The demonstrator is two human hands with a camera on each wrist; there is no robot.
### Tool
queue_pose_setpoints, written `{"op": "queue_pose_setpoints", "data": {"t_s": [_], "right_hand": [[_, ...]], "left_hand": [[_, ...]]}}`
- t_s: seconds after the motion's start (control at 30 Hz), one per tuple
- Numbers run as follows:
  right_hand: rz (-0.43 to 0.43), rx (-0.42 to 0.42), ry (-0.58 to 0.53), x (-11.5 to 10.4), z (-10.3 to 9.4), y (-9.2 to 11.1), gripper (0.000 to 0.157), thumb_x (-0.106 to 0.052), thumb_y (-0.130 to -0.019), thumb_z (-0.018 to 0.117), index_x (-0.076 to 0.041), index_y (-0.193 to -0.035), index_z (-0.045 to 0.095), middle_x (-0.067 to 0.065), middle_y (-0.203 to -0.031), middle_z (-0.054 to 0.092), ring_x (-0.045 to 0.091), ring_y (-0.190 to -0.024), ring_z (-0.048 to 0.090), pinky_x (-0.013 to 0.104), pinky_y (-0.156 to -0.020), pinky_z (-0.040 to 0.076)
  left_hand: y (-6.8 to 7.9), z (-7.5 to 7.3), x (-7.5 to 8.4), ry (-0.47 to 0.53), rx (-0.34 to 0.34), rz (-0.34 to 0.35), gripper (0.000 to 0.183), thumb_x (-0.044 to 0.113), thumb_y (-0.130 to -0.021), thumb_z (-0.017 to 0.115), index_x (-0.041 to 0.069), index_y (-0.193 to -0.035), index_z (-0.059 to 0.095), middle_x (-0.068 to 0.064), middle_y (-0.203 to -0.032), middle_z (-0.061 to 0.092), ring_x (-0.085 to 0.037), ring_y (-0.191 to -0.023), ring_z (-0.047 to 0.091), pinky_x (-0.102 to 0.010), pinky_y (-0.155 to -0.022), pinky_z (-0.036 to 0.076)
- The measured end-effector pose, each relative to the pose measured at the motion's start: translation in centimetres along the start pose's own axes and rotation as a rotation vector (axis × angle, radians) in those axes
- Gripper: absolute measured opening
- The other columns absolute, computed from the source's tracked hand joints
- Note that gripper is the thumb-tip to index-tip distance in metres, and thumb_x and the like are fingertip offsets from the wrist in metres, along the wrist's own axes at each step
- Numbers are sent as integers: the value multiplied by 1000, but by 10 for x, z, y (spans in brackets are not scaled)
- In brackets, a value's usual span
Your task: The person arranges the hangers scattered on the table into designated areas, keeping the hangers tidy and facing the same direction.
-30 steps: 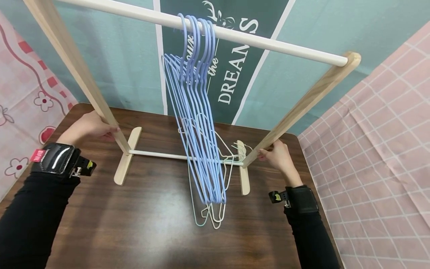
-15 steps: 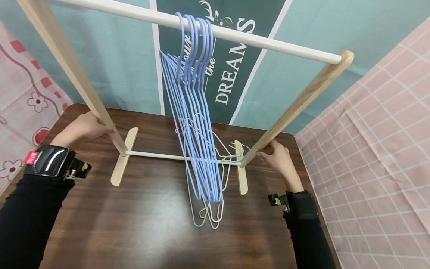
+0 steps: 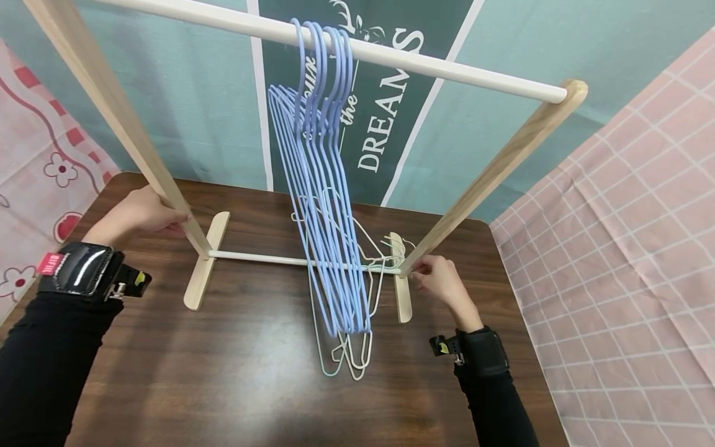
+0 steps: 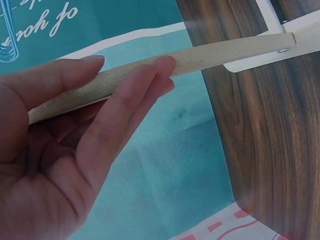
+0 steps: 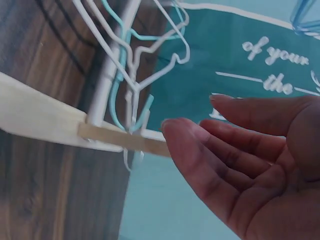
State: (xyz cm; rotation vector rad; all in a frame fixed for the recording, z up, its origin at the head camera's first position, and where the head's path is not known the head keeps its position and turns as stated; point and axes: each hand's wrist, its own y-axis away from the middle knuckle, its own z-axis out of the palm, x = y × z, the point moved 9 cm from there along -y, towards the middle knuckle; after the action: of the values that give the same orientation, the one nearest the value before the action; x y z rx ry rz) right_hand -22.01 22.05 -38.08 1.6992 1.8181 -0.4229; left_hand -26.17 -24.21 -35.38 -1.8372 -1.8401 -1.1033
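Observation:
A wooden clothes rack stands on the table, its left post [image 3: 120, 124] and right post [image 3: 503, 167] joined by a white top rail [image 3: 458, 73]. My left hand [image 3: 146, 211] holds the left post low down, thumb along one side and fingers behind it, as the left wrist view shows. At the foot of the right post is my right hand [image 3: 438, 279]; in the right wrist view its thumb and fingers [image 5: 187, 150] stand apart, with the post passing behind the fingertips. Several blue hangers [image 3: 321, 205] hang bunched mid-rail. White hangers [image 5: 103, 43] and a mint hanger [image 5: 114, 95] lie across the lower bar.
The white lower bar [image 3: 259, 256] runs between the rack's left foot [image 3: 198, 282] and right foot [image 3: 404, 302] on the dark wooden table [image 3: 223, 385]. Behind hangs a teal cloth [image 3: 218, 112] with lettering; a pink checked cloth [image 3: 631, 261] is at the right.
The rack and my left hand shift slightly left in view, then stay. My right hand slides down and left along the right post to its foot. The blue hangers sway slightly.

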Motion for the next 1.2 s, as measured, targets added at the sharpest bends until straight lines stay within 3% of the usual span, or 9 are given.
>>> {"op": "queue_pose_setpoints", "data": {"t_s": [0.2, 0.47, 0.67, 0.9, 1.2], "right_hand": [[-41, -86, 24, -3, 24, -11, 16, 1, -87, 57, 10, -98, 62, 19, -79, 63, 28, -63, 63, 29, -53, 53], [-45, -139, 58, 0, 49, -28, 14, 3, -83, 59, 11, -94, 63, 20, -76, 64, 35, -63, 64, 25, -50, 51], [7, -123, 109, 10, 59, -38, 17, -1, -83, 63, 10, -95, 62, 15, -77, 64, 27, -58, 64, 24, -50, 50], [25, -100, 71, 12, 67, -45, 18, -2, -82, 62, 11, -95, 61, 22, -84, 64, 24, -53, 64, 27, -54, 54], [61, -71, 95, 16, 74, -53, 9, -1, -82, 61, 7, -86, 59, 12, -58, 62, 20, -48, 63, 29, -59, 55]], "left_hand": [[0, 0, -1, 3, 3, -7, 40, 8, -86, 58, -23, -108, 44, -25, -73, 63, -27, -65, 67, -34, -56, 56], [-2, -1, -2, 16, 11, -15, 41, 8, -86, 59, -23, -108, 43, -27, -76, 63, -27, -65, 66, -34, -57, 56], [-1, 0, -1, -6, 1, -5, 39, 7, -86, 57, -22, -107, 44, -28, -77, 63, -29, -67, 67, -34, -57, 56], [0, -1, 0, -19, 2, -1, 40, 9, -87, 57, -22, -110, 44, -27, -76, 63, -30, -68, 67, -35, -57, 56], [1, -1, 1, -41, -17, -2, 40, 9, -87, 57, -23, -109, 45, -25, -74, 64, -27, -66, 67, -33, -56, 55]]}}
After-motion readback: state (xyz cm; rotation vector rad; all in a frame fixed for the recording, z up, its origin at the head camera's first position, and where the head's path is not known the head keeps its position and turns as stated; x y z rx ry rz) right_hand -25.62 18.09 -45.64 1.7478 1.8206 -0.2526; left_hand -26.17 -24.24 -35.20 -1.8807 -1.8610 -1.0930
